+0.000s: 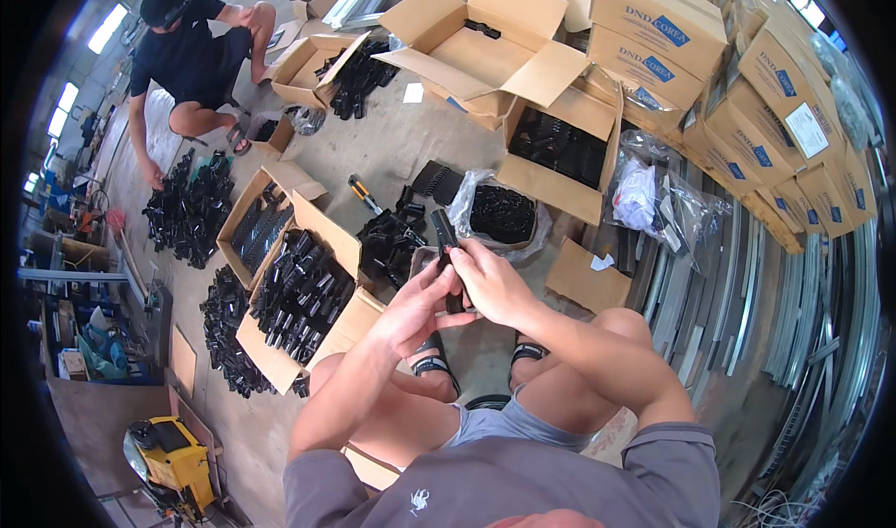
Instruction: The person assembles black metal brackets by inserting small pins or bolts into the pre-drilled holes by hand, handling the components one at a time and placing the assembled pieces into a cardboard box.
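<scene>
In front of my knees, both hands hold a long black part, its upper end pointing away from me and its lower end showing between my hands. My left hand grips it from the left with closed fingers. My right hand is closed on its right side, the fingertips near its middle. A small reddish spot shows by the fingertips, too small to name. Just beyond lie a pile of black parts and a lined box of small black pieces. A yellow-and-black handled tool leans on that pile.
Left of my legs stands an open carton full of black parts, with loose heaps beside it. Another open carton is ahead right. A person crouches far left, reaching to a heap. Stacked cartons and metal profiles line the right.
</scene>
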Demonstrator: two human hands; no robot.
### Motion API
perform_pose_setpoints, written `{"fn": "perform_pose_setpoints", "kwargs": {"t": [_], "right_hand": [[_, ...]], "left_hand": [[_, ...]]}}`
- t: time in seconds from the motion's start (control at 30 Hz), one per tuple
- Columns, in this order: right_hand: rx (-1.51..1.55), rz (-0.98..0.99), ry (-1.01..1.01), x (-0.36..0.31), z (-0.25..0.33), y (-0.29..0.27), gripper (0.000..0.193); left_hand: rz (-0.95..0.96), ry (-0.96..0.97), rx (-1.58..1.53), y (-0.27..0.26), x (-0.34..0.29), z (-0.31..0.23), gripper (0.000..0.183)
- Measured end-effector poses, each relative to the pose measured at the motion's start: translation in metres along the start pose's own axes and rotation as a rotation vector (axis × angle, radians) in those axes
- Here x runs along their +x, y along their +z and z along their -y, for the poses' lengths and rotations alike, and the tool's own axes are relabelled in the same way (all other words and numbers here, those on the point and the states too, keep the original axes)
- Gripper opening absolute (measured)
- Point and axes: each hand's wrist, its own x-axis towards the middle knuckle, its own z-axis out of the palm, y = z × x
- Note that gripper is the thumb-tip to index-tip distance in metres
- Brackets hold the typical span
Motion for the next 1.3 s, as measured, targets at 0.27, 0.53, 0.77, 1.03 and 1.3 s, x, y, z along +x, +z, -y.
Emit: {"fn": "perform_pose_setpoints", "kwargs": {"t": [0.27, 0.53, 0.77, 1.03, 1.3], "right_hand": [[0.096, -0.153, -0.145, 0.004, 0.025, -0.004, 0.028], [0.417, -0.013, -0.079, 0.014, 0.004, 0.003, 0.033], [0.249, -0.083, -0.107, 0.018, -0.005, -0.001, 0.042], [0.461, -0.078, -0.13, 0.021, 0.008, -0.013, 0.047], [0.493, -0.082, -0.096, 0.015, 0.012, -0.021, 0.044]], "left_hand": [[0.102, 0.29, -0.126, -0.009, 0.005, -0.019, 0.043], [0.006, 0.545, 0.134, -0.021, 0.013, -0.014, 0.057], [0.039, 0.437, 0.21, -0.024, 0.009, -0.013, 0.056], [0.059, 0.319, 0.268, -0.022, 0.007, -0.007, 0.055], [0.089, 0.373, 0.259, -0.017, 0.009, -0.003, 0.055]]}}
